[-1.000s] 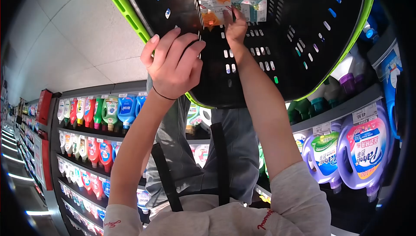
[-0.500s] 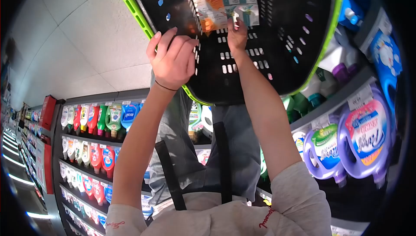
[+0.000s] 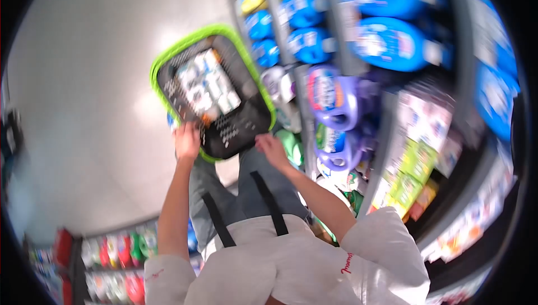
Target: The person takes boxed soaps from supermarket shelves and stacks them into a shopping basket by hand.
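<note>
A black shopping basket [image 3: 255, 113] with a bright green rim stands tilted in front of my legs. Inside it, several small packaged boxes [image 3: 206, 83], mostly white with some orange, lie packed side by side. My left hand [image 3: 188, 140] is at the basket's near left edge, fingers curled over the rim. Close to the near right corner is my right hand [image 3: 272, 150], its fingers loosely bent and apart, with nothing visible in them. Blur hides whether it touches the rim.
Shelves on the right carry purple detergent jugs [image 3: 333, 96], blue bottles [image 3: 386, 43] and green-and-white packs [image 3: 412, 170]. At lower left, another shelf holds coloured bottles [image 3: 120, 250]. Pale floor tiles [image 3: 101, 114] stretch along the left.
My right hand has come out of the basket, away from the boxes, to its near right corner. The basket appears lower and farther from the camera, and the view has turned toward the right-hand shelves.
</note>
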Motion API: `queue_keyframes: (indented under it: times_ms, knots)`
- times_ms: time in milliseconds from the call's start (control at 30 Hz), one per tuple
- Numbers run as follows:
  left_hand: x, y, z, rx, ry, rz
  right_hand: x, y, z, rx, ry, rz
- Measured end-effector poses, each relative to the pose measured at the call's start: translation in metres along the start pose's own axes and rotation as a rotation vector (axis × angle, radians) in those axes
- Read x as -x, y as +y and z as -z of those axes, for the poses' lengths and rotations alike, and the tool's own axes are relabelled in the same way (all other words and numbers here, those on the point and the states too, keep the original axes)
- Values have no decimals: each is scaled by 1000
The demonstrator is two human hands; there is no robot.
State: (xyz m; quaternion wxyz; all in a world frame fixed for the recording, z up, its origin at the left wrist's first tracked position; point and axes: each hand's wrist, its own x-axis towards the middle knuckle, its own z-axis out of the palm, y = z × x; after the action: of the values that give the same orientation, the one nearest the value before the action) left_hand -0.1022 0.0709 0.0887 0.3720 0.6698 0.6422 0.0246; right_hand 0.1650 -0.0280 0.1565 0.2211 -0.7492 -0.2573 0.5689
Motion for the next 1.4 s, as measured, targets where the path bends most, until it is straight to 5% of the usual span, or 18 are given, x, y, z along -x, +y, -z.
queue_keyframes:
  times_ms: [100,267,367,533,800,867,933,1100,1233,1400]
  knots:
    - [18,-3,10,127,30,-95,53,-24,25,134,32,2]
    - [36,-30,28,-40,-279,-58,121,-30,33,-88,188,149]
    - [52,-62,53,70,-330,-189,182,-77,38,-69,259,175]
    - [56,-120,121,-215,-471,-133,306,-179,86,163,441,426]
    - [25,-111,174,-380,-317,-91,465,-250,204,429,1408,762]
    - [27,-88,167,-38,-345,40,484,-261,239,562,1614,796]
    - [29,-66,152,71,-400,-99,488,-265,271,813,1780,746]
    - [51,-40,121,231,-424,-192,466,-261,320,1025,1713,356]
    - [83,-32,125,273,-456,-43,454,-251,328,1087,1686,362]
    - [110,-51,138,-93,-438,-32,451,-248,328,1085,1684,381]
